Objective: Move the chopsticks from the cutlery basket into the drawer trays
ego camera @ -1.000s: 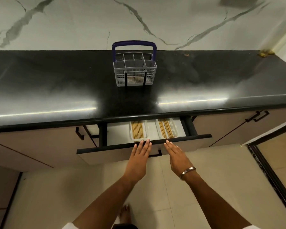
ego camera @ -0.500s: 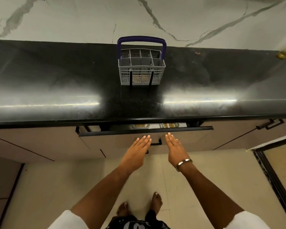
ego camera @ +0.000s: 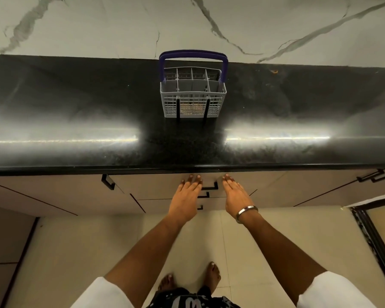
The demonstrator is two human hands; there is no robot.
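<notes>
Pressing drawer front, hands, basket beyond

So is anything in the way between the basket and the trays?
Yes. The drawer is shut under the counter, so its front hides the trays. Both hands, left and right, lie flat against it. Nothing else stands near the basket.

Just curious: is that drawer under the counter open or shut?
Shut. The drawer front sits flush under the countertop, both hands flat against it.
</notes>
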